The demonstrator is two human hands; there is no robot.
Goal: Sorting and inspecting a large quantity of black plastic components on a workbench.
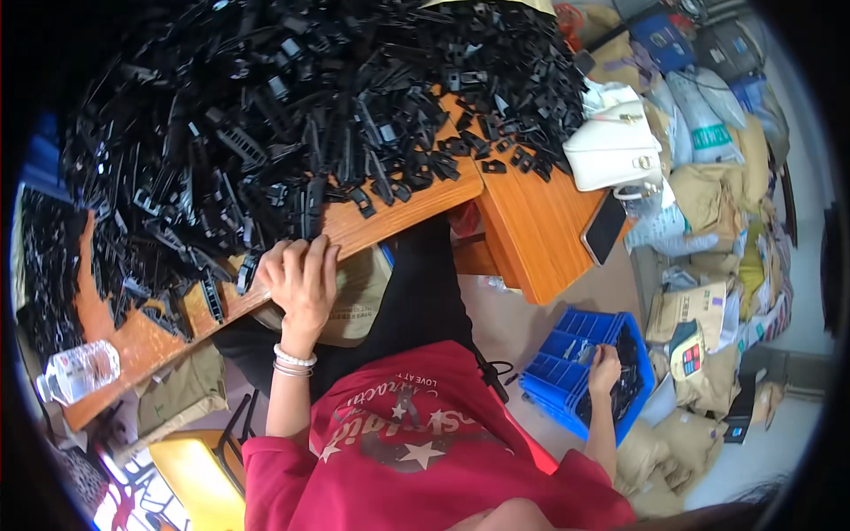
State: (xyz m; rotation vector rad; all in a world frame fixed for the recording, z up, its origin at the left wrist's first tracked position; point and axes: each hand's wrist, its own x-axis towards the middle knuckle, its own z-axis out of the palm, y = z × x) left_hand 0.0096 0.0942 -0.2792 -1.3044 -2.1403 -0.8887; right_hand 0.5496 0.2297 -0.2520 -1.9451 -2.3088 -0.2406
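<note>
My left hand (301, 279) lies on the front edge of the wooden table (390, 215), its fingers a little bent and slightly apart. I see nothing held in it. Small black plastic parts (266, 146) are heaped over the table just beyond its fingertips, and one black piece (247, 274) lies by its side. Down at the right, my right hand (605, 370) is closed at the rim of a blue plastic crate (558, 358), apparently gripping it. More black parts (629, 367) show inside the crate. The fingertips of this hand are partly hidden.
A white handbag (617, 146) and a phone (605, 230) sit on the table's right section. A clear plastic bottle (81, 372) lies at the left end. Brown sacks (713, 190) are piled along the right wall. A yellow chair (197, 473) stands at the lower left.
</note>
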